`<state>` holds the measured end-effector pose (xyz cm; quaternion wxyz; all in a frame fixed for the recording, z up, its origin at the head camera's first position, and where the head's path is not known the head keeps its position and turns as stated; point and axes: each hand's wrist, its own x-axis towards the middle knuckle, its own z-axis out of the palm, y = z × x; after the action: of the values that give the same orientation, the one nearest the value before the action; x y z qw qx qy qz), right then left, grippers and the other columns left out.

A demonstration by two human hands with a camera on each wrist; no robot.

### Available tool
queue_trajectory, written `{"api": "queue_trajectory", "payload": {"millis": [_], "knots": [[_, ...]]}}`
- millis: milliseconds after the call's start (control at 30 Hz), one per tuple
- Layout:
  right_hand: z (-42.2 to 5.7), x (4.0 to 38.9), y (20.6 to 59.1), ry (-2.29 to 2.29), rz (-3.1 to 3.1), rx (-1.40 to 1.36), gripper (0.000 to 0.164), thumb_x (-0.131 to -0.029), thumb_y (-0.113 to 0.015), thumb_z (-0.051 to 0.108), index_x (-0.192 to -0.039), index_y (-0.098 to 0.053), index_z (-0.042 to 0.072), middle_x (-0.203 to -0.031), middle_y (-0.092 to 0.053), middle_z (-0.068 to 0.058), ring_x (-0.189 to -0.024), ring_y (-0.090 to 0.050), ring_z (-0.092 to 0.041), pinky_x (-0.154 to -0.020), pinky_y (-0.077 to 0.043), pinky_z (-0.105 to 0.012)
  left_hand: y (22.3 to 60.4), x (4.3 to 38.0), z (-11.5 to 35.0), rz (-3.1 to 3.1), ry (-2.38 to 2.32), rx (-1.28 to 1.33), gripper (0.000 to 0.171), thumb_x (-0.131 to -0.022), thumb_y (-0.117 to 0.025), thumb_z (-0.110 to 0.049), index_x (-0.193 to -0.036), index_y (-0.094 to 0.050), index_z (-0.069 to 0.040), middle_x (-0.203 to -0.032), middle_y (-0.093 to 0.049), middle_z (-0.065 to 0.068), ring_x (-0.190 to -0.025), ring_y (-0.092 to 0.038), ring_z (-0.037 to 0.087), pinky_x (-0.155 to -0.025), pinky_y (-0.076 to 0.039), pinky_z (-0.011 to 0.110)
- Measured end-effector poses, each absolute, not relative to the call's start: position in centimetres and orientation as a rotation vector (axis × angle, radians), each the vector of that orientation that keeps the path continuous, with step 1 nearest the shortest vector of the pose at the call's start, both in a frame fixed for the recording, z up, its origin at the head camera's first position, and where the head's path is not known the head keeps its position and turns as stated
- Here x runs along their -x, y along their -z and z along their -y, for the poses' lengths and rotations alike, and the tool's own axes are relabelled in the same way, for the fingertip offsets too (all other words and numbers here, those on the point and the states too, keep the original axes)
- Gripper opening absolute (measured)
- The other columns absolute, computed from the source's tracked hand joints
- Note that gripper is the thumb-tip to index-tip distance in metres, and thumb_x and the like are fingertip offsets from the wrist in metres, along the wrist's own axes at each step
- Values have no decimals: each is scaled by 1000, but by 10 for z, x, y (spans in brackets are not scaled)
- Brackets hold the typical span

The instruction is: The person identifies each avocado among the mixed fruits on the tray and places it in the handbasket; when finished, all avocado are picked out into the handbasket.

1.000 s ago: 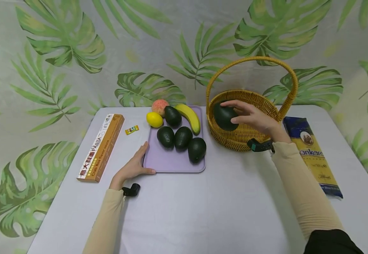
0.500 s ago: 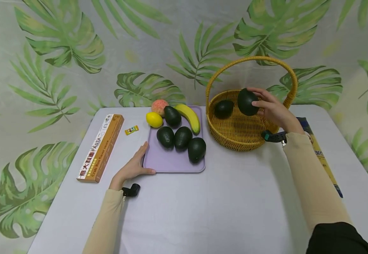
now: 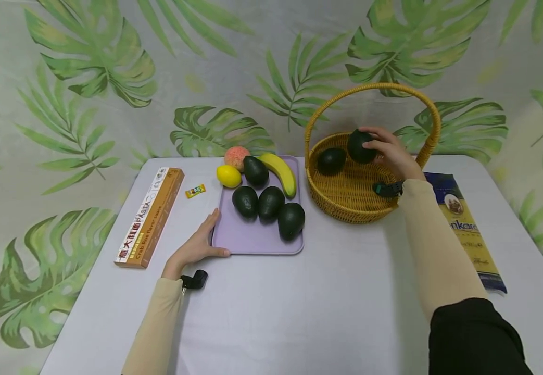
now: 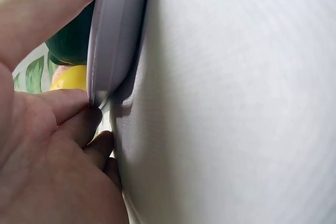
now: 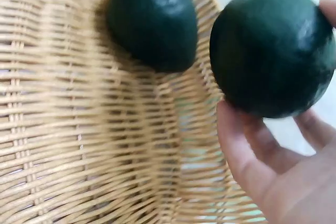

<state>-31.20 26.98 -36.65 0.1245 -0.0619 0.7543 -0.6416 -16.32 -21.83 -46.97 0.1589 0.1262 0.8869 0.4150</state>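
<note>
The long orange-brown cardboard box (image 3: 150, 216) reads "PASTA" and "Crab Roe flavor sauce"; the dark blue and yellow packet (image 3: 463, 229) shows "nkara".

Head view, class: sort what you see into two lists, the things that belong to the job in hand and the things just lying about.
In the job: right hand gripping an avocado; wicker basket with a second avocado; left hand holding the purple tray; four tray avocados.

Lying about: lemon, peach, banana, orange pasta box, blue pasta packet, small wrapped sweet.
</note>
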Motion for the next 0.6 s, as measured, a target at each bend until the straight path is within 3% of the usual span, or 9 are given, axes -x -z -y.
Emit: {"api": "queue_trajectory", "payload": {"millis": [200,400,600], "knots": [[-275,318,379,1706,-2273,75,54,-102,-45,24,-152,-27,14,-159,-4,-8,-141,-17,-34,-101,-30,-54,468,163,217,-2531,-1184,-367,118,-73,-84,-30,-154,-1,-5,-159,3,15,-144,5,31,-114,-3,50],[-270,321,385,1668,-2252,5,56,-102,-43,22,-153,-21,9,-158,-4,-15,-135,-27,-41,-102,-35,-55,468,163,218,-2536,-1187,-372,118,-73,-84,-29,-153,-2,-4,-159,3,15,-144,4,31,-114,-3,49],[-261,319,386,1605,-2305,-102,55,-102,-42,15,-153,-21,12,-154,-17,-22,-120,-39,-40,-102,-36,-53,469,163,218,-2542,-1180,-368,117,-73,-84,-29,-153,-2,-5,-159,2,15,-144,4,30,-115,-4,48]]}}
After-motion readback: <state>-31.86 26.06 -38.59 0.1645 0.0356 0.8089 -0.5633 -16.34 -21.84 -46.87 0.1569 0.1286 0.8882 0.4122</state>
